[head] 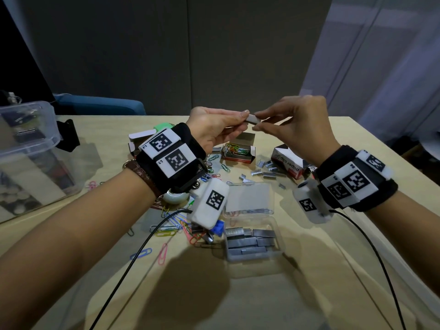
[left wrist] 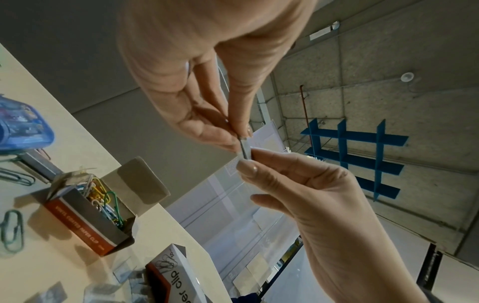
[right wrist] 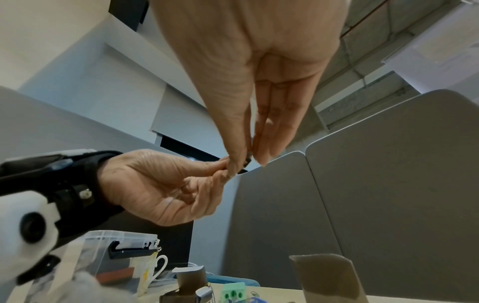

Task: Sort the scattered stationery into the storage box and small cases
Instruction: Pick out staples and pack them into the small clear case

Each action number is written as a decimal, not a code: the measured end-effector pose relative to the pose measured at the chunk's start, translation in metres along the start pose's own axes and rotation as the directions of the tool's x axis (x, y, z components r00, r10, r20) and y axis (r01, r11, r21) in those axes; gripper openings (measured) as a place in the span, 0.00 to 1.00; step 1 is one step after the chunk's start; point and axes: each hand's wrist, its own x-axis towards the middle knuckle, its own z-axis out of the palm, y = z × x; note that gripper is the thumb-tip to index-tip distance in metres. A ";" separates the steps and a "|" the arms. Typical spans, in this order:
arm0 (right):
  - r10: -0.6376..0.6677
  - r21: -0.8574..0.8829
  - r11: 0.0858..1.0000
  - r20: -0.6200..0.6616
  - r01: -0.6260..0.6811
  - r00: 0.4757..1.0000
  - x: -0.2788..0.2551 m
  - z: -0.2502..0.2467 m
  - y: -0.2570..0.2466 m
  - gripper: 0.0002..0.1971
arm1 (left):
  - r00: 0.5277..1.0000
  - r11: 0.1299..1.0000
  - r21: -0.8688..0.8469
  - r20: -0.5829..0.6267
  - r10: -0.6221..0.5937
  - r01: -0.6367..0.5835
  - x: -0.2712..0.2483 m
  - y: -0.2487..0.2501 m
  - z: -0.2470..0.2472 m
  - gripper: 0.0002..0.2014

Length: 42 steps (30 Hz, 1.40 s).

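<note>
Above the cluttered table (head: 321,139), both hands, left (head: 214,129) and right (head: 297,125), pinch 1 staple strip (head: 252,119).

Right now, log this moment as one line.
both hands pinch staple strip | left hand | right hand | above table | open staple case below

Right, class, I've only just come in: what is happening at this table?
A person is sorting stationery. Both hands, left and right, pinch a strip of staples between them above the table. Below, a clear case already holds staple strips, and an open box holds coloured paper clips. More clips and loose staples lie scattered. A big storage box stands at the left.
</note>
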 end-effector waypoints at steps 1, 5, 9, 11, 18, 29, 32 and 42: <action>0.005 -0.018 1.000 0.001 -0.005 1.000 0.000 0.001 -0.001 0.14 | 1.000 1.000 0.002 -0.002 -0.005 0.005 0.000 0.000 0.000 0.08; -0.032 -0.116 0.993 -0.057 0.025 0.998 -0.001 0.004 -0.007 0.11 | 1.000 0.995 0.096 0.005 -0.017 0.017 0.000 0.000 -0.003 0.08; -0.045 -0.250 0.968 -0.027 0.037 0.999 -0.001 0.002 -0.012 0.10 | 0.999 0.947 0.316 0.008 0.053 -0.052 0.002 0.000 -0.010 0.08; -0.060 -0.294 0.954 0.015 0.062 0.998 -0.002 0.001 -0.015 0.09 | 0.997 0.902 0.425 0.011 0.081 -0.078 -0.001 0.001 -0.012 0.07; -0.046 -0.458 0.880 0.186 0.128 0.982 -0.019 0.006 -0.028 0.04 | 0.979 0.700 0.690 0.187 0.076 -0.187 -0.005 -0.008 -0.029 0.12; 0.074 -0.406 0.897 0.529 0.175 0.845 -0.066 -0.010 -0.062 0.10 | 0.863 0.473 0.851 0.401 -0.308 -0.227 -0.013 -0.020 -0.053 0.17; 0.086 -0.377 0.901 0.641 0.215 0.763 -0.082 0.001 -0.068 0.09 | 0.824 0.444 0.856 0.441 -0.356 -0.266 -0.015 -0.025 -0.049 0.23; 0.143 -0.451 0.863 0.649 0.227 0.747 -0.097 0.016 -0.073 0.07 | 0.823 0.517 0.818 0.463 -0.330 -0.253 -0.014 -0.025 -0.048 0.20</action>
